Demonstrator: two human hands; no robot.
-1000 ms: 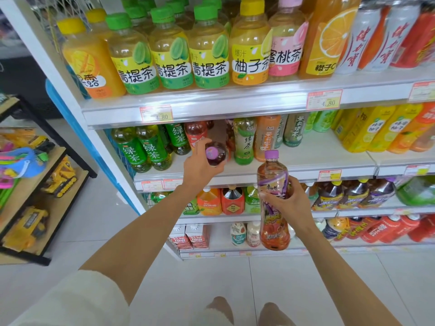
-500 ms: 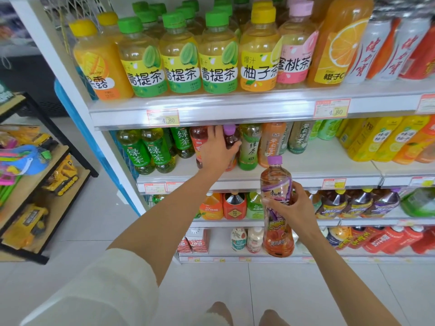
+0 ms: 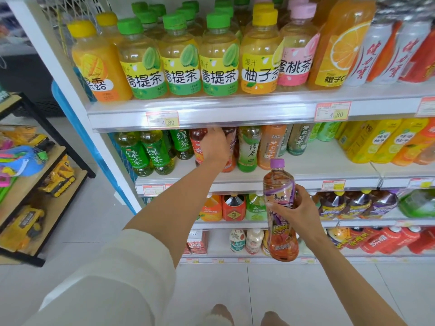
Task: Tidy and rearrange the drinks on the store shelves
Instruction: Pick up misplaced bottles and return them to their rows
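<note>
My left hand [image 3: 215, 147] reaches into the second shelf [image 3: 313, 171] and grips a purple-capped tea bottle [image 3: 231, 152] that stands upright between a red-labelled bottle [image 3: 197, 147] and a green tea bottle [image 3: 248, 149]. My hand hides most of that bottle. In front of the shelves my right hand [image 3: 297, 214] holds a second purple-capped tea bottle [image 3: 280, 208] upright by its middle.
The top shelf [image 3: 235, 105] carries rows of green- and yellow-capped tea bottles. Yellow cartons [image 3: 372, 140] fill the second shelf's right side. Lower shelves hold more bottles. A black rack with yellow toy trucks [image 3: 57, 176] stands at the left. Pale floor tiles lie below.
My left hand has carried its bottle up from the shelf front into the second shelf row and stood it upright. My right hand has kept its bottle nearly still.
</note>
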